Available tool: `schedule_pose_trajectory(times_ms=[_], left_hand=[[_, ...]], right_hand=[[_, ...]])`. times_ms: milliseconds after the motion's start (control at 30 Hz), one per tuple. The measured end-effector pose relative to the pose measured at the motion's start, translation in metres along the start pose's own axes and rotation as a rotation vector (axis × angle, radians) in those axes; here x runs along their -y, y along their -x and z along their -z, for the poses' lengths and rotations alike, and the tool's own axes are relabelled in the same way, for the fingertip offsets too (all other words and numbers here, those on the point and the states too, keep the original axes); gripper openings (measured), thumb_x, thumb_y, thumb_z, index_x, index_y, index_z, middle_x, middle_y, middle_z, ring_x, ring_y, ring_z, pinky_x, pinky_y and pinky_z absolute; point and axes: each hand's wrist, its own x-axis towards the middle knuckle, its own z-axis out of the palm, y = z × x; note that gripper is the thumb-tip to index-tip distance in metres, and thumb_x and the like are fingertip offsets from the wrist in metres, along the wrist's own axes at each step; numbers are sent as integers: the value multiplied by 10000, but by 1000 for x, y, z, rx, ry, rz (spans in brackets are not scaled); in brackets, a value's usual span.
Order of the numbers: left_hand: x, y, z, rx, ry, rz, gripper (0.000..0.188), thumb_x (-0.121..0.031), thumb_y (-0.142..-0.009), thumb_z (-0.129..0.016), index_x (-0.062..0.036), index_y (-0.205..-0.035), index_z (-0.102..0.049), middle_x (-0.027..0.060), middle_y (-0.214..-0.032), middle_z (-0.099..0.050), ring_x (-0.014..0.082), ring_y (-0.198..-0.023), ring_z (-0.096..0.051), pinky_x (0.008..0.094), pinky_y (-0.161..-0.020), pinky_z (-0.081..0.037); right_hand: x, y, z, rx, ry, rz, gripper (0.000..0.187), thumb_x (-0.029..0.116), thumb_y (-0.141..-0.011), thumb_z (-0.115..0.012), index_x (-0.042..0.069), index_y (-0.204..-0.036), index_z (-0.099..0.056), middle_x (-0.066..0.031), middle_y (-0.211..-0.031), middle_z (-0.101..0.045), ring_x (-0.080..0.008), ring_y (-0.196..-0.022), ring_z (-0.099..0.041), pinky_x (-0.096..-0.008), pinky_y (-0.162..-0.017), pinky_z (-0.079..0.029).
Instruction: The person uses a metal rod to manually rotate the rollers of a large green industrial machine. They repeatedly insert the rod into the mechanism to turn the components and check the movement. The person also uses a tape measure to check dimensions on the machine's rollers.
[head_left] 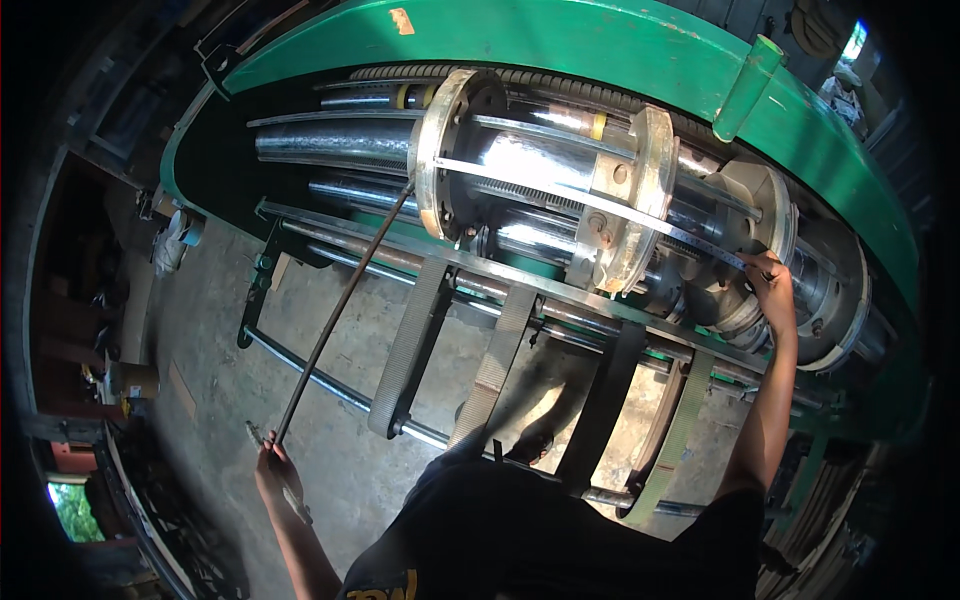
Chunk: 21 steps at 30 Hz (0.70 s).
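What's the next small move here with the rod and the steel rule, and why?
Probably lever the long rod slightly with the left hand, then check again. The rod's tip sits at the rim of the left disc, while the right hand pins the steel rule spanning both discs, which looks like a spacing check.

- The left hand (275,470) grips the near end of a long rod (340,315); the rod's far end touches a disc (445,150) up and to the right.
- The right hand (772,290) rests on a strip (600,205) lying across the drum (560,170).
- Belts (410,345) hang between the hands, over the floor (330,480).
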Motion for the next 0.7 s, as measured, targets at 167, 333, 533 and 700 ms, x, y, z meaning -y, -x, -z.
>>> schedule_pose_trajectory(times_ms=[167,333,533,700], left_hand=[[-1,-18,33,25,-233,-52,364,-197,-1055,-470,110,-1239,-535,144,-1297,-579,158,-1277,-488,262,-1141,-358],[0,-5,7,-66,75,-23,536,-251,-1068,-402,144,-1428,-362,198,-1507,-427,197,-1422,-366,309,-1258,-174],[0,12,-18,-54,28,-75,601,-239,-1078,-378,156,-1495,-202,244,-1583,-292,222,-1484,-282,317,-1264,-197],[8,19,-21,-23,-153,-245,544,-157,-1071,-396,170,-1465,-211,284,-1523,-333,290,-1412,-395,343,-1193,-388]], right_hand=[[-2,-5,-1,-14,82,57,302,-63,-844,-642,33,-1110,-751,-54,-839,-600,-151,-809,-570,-273,-778,-442],[-8,1,-2,-43,41,58,293,-10,-845,-690,80,-1114,-766,-32,-869,-574,-144,-821,-577,-282,-781,-462],[4,8,-7,-105,19,-45,304,3,-839,-703,121,-1109,-776,-17,-888,-554,-126,-814,-566,-272,-748,-462],[-4,7,-7,-103,49,-29,314,-9,-832,-701,120,-1108,-776,-16,-893,-552,-123,-836,-573,-273,-752,-470]])
